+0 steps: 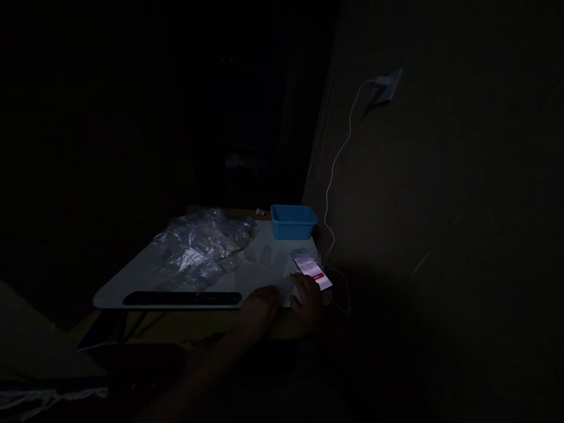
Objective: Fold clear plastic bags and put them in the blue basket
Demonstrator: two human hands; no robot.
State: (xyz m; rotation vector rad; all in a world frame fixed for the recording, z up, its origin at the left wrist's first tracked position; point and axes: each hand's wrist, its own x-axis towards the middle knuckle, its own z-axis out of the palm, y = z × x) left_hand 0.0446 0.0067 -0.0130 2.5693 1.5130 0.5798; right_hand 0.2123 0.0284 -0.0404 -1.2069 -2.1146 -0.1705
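Observation:
In the dim light my left hand [259, 308] rests at the front edge of a white folding table [259, 270], its fingers curled inward. What lies in those fingers is too dark to make out. A faint, pale, filmy patch [285, 288] shows on the tabletop between my hands. My right hand [308, 298] is beside it, thumb and fingers apart, close to the lower edge of a lit phone [312, 268]. On the left half of the table spreads a heap of clear plastic bags [198, 247].
A blue plastic basket [294, 223] stands at the back right corner. Behind the table lies a small white and red object [260, 212]. A white cable [339, 154] hangs from a plug [382, 88] on the right wall. A dark slot [183, 298] runs along the table's front.

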